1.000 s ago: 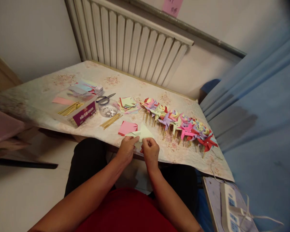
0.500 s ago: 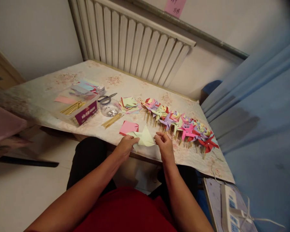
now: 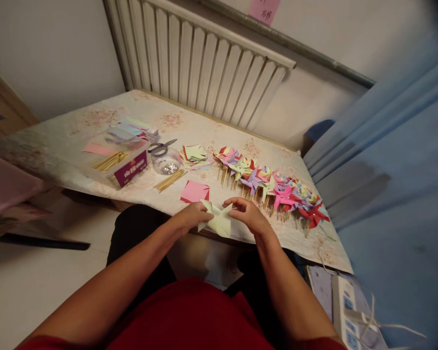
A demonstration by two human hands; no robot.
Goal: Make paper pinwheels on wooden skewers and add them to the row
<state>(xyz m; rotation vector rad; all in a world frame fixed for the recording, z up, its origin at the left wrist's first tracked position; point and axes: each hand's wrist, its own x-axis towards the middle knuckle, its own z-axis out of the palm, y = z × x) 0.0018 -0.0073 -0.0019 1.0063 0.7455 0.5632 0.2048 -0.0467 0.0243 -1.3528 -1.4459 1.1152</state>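
1. Hands were both on the pale yellow paper piece [image 3: 219,221] at the near edge of the table [image 3: 190,126]. Our left hand [image 3: 190,217] was pinched shut on its left side, and our right hand [image 3: 248,214] had its fingers curled onto the right side, gripping a flap.
2. Looked to us like the fold-the-corners-in stage of a pinwheel. The sheet already had pointed flaps sticking out, held just above the table edge, over our lap.
3. Next bit probably needed every tip held at the middle with one hand, so the other was free to grab a pin or a stick. Let go too early and the flaps would likely spring back.
4. Around it: a pink paper square [image 3: 194,191] just behind, loose wooden sticks [image 3: 170,180], a clear tub of shiny bits [image 3: 165,163], scissors [image 3: 161,146], a stack of cut squares [image 3: 195,156], and a plastic box [image 3: 118,158].
5. Row of finished pinwheels [image 3: 273,187] ran off to the right.
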